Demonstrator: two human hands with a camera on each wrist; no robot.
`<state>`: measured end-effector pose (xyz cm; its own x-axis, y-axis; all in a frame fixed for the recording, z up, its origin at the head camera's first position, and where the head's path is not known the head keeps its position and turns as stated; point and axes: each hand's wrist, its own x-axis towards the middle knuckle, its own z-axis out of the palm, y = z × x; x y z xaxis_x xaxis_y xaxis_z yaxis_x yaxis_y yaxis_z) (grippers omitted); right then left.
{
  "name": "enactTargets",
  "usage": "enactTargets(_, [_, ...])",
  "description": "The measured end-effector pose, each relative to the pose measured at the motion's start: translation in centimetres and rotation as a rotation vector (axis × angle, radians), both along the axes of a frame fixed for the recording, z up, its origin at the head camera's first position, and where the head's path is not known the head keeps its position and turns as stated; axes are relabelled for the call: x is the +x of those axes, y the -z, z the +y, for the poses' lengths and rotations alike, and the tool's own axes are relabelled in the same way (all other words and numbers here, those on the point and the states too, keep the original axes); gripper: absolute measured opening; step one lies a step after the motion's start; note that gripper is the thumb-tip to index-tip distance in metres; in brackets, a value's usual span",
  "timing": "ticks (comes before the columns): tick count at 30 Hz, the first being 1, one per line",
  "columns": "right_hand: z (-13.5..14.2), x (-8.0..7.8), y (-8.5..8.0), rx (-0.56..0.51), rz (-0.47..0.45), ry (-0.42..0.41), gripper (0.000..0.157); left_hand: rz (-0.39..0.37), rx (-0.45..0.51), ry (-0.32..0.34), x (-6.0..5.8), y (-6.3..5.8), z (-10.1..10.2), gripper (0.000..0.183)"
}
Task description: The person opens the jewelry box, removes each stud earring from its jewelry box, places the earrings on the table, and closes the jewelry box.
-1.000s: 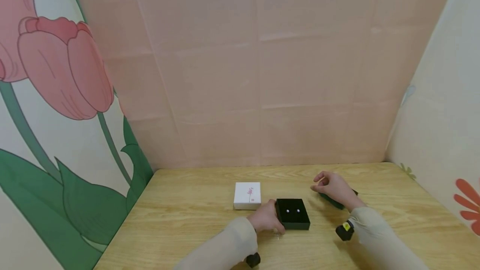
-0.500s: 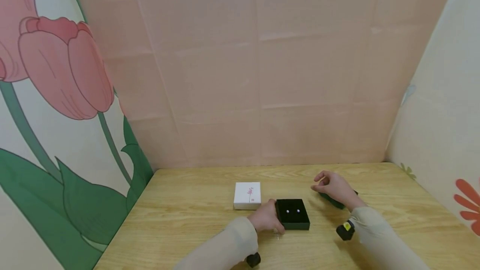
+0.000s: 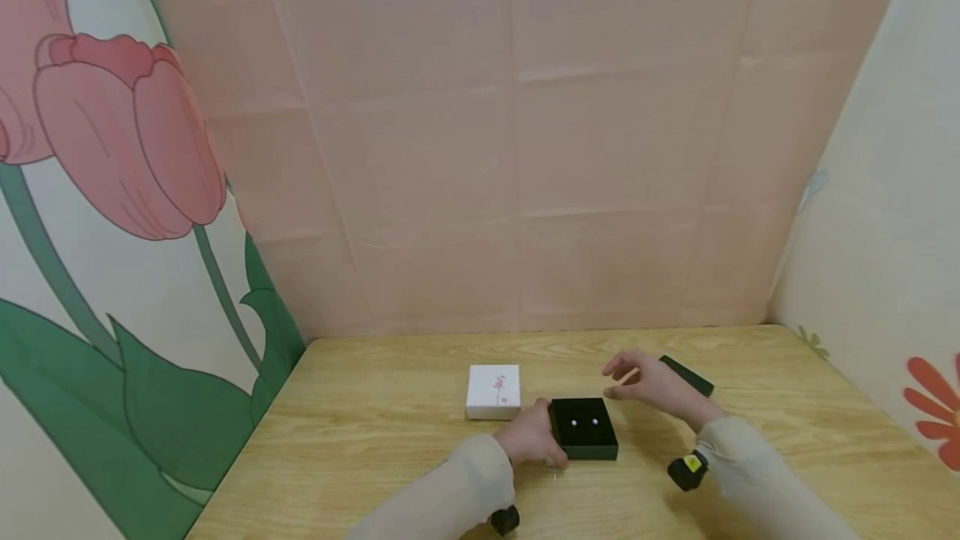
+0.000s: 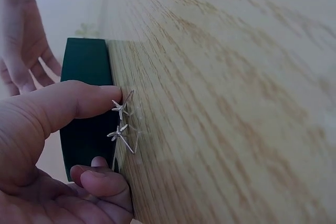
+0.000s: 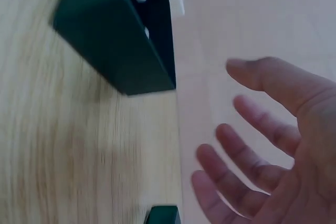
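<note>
While the left hand (image 3: 529, 435) clasps the green box (image 3: 585, 437), hiding one side, the right hand (image 3: 651, 383) hangs loose.

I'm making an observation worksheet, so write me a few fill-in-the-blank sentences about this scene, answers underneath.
1. Set in the open green box are ____ small round studs.
2. The hand touching the green box is the person's ____ one.
3. The box with the pink flower is ____ in colour.
4. The tabletop shows a ____ grain.

Missing words: two; left; white; wood.
</note>
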<state>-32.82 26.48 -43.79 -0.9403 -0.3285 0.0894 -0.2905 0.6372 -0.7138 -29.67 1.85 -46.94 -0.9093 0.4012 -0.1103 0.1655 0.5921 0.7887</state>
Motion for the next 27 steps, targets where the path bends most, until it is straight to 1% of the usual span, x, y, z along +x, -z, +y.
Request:
enactTargets(4, [-0.9, 0.7, -0.1, 0.012, -0.030, -0.089, 0.035, 0.001, 0.003, 0.004, 0.1, -0.1, 0.0, 0.070])
enactTargets(6, [-1.4, 0.9, 0.1, 0.030, -0.030, -0.111, 0.031, -0.002, 0.003, 0.007, 0.2, -0.2, 0.0, 0.070])
enactTargets(10, [-2.1, 1.2, 0.5, 0.076, 0.011, -0.168, 0.025, -0.013, -0.009, 0.010, 0.2, -0.3, -0.1, 0.071])
enactTargets(15, [-2.7, 1.5, 1.2, 0.107, 0.022, -0.187, 0.023, -0.010, -0.011, 0.015, 0.1, -0.4, -0.1, 0.071])
enactTargets(22, [-2.8, 1.4, 1.8, 0.103, 0.002, -0.169, 0.023, 0.005, -0.007, 0.017, 0.1, -0.2, -0.1, 0.070])
enactTargets(27, [-2.9, 1.3, 2.2, 0.099, -0.009, -0.161, 0.023, -0.007, -0.014, 0.007, 0.2, -0.4, 0.0, 0.071])
